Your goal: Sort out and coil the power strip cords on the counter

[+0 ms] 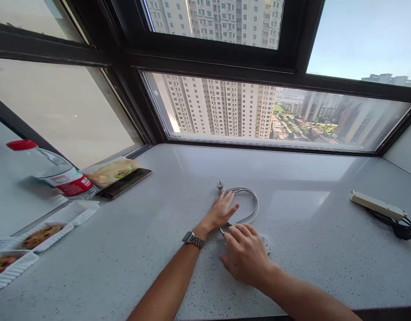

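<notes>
A white cable [250,201] lies coiled in a loop on the pale stone windowsill [292,178], its plug [220,185] at the far end. My left hand [221,211], with a metal watch on the wrist, lies flat on the coil with fingers stretched out. My right hand [244,256] rests fingers bent over a small white power strip [266,243] at the near end of the cable; most of the strip is hidden under it.
At the left lie a water bottle [55,171] with a red cap, a snack packet [110,171], a dark phone [125,183] and white trays of cookies [41,235]. Another white power strip [376,205] with a black cord sits at the right. Windows rise behind.
</notes>
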Demonstrator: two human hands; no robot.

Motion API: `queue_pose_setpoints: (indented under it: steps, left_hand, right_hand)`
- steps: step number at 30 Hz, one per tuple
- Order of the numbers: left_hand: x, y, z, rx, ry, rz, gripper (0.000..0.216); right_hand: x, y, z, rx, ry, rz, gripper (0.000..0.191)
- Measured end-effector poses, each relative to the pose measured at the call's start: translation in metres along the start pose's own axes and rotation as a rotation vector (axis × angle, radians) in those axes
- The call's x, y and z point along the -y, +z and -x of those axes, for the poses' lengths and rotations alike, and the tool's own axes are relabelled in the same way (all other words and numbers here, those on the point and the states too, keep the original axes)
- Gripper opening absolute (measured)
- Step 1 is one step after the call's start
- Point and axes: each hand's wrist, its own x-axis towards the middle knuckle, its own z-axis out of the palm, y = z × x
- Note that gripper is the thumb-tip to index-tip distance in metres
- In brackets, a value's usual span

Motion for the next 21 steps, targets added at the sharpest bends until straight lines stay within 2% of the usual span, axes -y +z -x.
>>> queue_pose_setpoints:
  steps: [3,6,10,12,17,19,21]
  left_hand:
    - [-0.002,-0.003,0.001,0.013,0.003,0.014,0.077]
    - [-0.005,-0.010,0.002,0.029,0.004,0.059,0.073]
    - [-0.012,-0.021,0.003,0.023,0.023,0.188,0.066]
    - [-0.017,-0.025,0.003,-0.039,-0.004,0.238,0.062]
    - [-0.026,-0.028,0.003,-0.289,-0.069,0.381,0.044]
    - [-0.026,-0.027,0.003,-0.329,-0.056,0.406,0.039]
    - [-0.024,-0.027,0.003,-0.302,-0.020,0.388,0.036]
  right_hand:
    - [0.004,0.015,0.003,0.060,0.017,0.100,0.047]
    - [0.001,0.026,0.004,0.080,0.019,0.147,0.046]
    - [-0.003,0.030,0.003,0.099,0.036,0.167,0.047]
    - [-0.003,0.026,0.001,0.112,0.051,0.175,0.046]
    - [-0.006,0.007,-0.004,0.179,0.102,0.165,0.040]
    - [-0.011,0.001,-0.005,0.192,0.103,0.157,0.045]
    - [-0.018,-0.002,-0.005,0.197,0.104,0.154,0.053]
